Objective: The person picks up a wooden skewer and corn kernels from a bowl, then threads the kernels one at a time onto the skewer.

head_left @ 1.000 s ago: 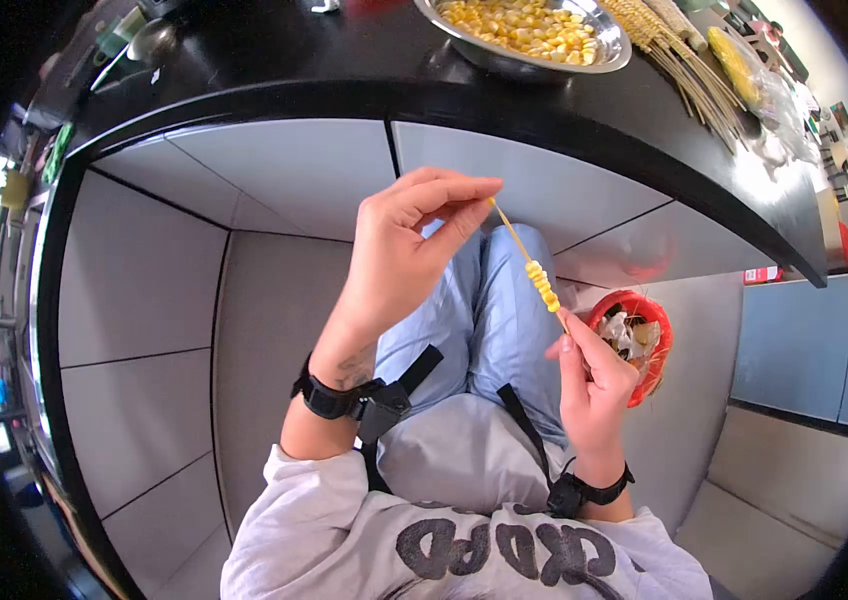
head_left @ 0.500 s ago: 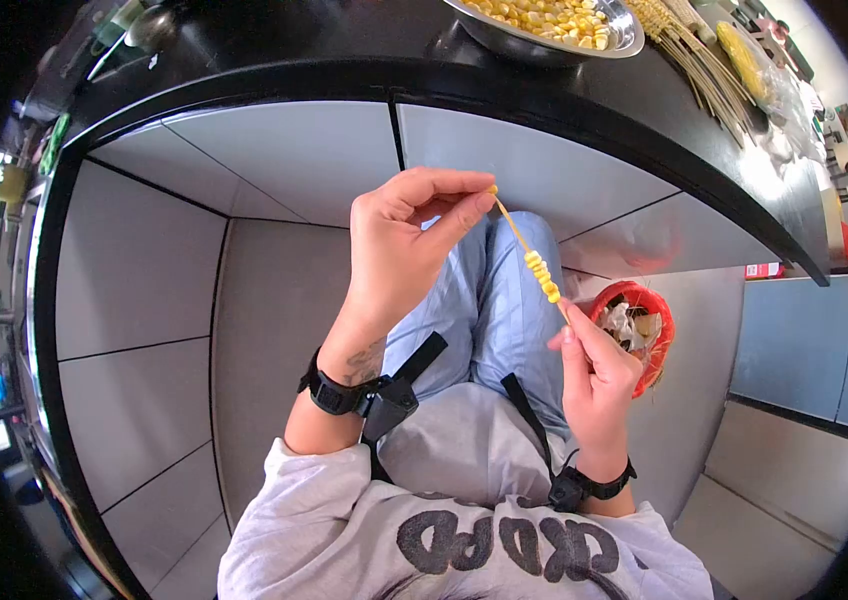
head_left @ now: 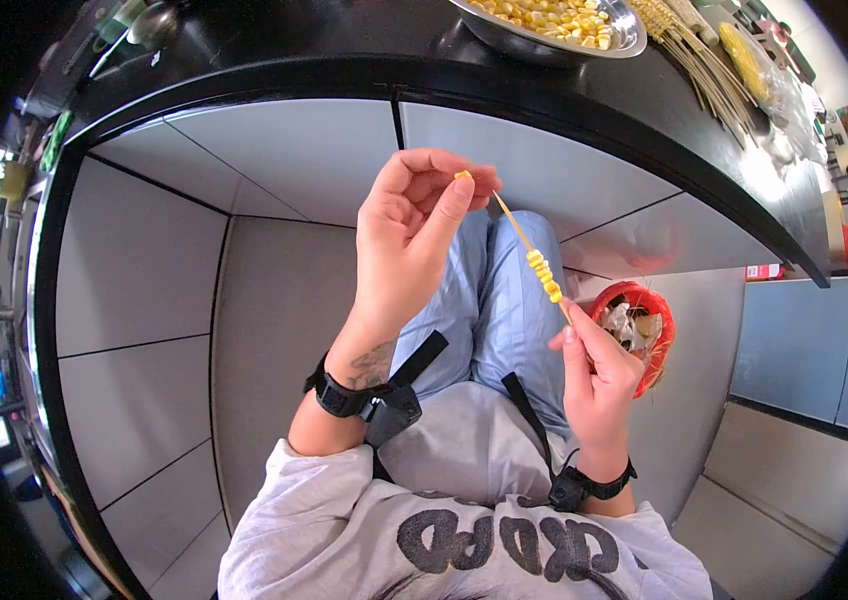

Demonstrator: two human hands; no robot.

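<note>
My right hand (head_left: 599,370) is closed around the lower end of a thin wooden skewer (head_left: 514,222), which slants up and left above my knees. Several yellow corn kernels (head_left: 544,274) are threaded in a row just above those fingers. The upper part of the stick is bare. Its tip ends by the fingers of my left hand (head_left: 414,220). Between that thumb and the fingers I pinch a single corn kernel (head_left: 463,175), apart from the stick.
A metal bowl (head_left: 629,40) of loose corn kernels stands on the black counter (head_left: 344,75). Right of it lie a bundle of skewers (head_left: 704,75) and a plastic bag (head_left: 784,95). A red-lined bin (head_left: 666,320) holding scraps stands on the floor beside my right hand.
My left hand has drawn slightly back from the skewer tip, its thumb shifting left with the kernel. The right hand and skewer have hardly moved.
</note>
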